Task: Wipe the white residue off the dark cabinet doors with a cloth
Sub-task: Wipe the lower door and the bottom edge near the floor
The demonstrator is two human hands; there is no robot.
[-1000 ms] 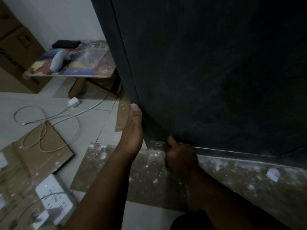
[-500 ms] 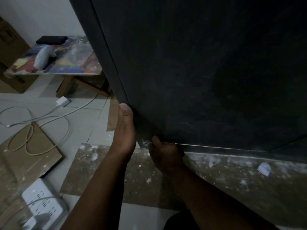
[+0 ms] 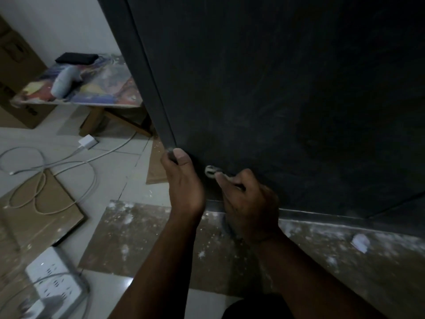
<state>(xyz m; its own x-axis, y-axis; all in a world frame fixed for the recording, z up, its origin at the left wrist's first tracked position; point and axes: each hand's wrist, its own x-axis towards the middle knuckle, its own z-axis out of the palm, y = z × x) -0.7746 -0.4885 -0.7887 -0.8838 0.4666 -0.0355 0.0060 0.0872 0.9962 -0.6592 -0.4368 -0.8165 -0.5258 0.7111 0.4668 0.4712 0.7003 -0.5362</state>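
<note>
The dark cabinet door (image 3: pixel 287 100) fills the upper right of the head view, with faint pale smears across its face. My left hand (image 3: pixel 181 183) grips the door's lower left edge, thumb on the front and fingers curled behind it. Just to its right, my right hand (image 3: pixel 249 201) pinches a small pale wad of cloth (image 3: pixel 209 172) and holds it against the lowest part of the door face. Most of the cloth is hidden inside that hand.
Speckled floor covering (image 3: pixel 322 254) lies under the door with a white paper scrap (image 3: pixel 360 242). To the left are a low table (image 3: pixel 96 88), a white charger (image 3: pixel 87 142) with looping cable, flat cardboard (image 3: pixel 30 217), a power strip (image 3: pixel 54 280) and a cardboard box (image 3: pixel 16 65).
My right hand has come up from the door's bottom edge onto its face, and the pale cloth tip now shows. My left hand still holds the door's edge.
</note>
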